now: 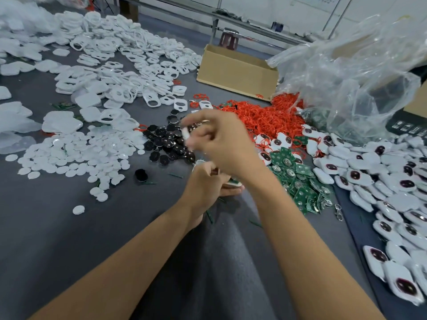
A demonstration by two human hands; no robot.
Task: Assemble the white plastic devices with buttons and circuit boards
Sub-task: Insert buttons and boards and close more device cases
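**Unit in hand.** The person's left hand [208, 183] was curled round a part-built white plastic casing [233, 184], held low over the grey table top [69, 239] directly in front of the body. A sliver of green showed at its edge, so a board was judged to be seated already, though the hand hid most of the unit. The right hand [224, 144] was just above, fingertips pinched together on a small white piece [186, 135]. Motion blur prevented identifying that piece further.

**Work done.** A large heap of closed white oval devices with dark buttons [381, 181] lay along the right side. These were judged to be finished output.

**Work left.** Loose stock lay unused in quantity:
- green circuit boards [298, 179], just right of the hands
- black oval buttons [166, 144], just beyond the hands
- red rubber rings [265, 116], farther back
- white round discs [69, 153], to the left
- white plastic frames with cut-outs [127, 65], at the far left

**Finding.** The run was judged to be well under way but far from finished. The unit in hand was not yet closed.
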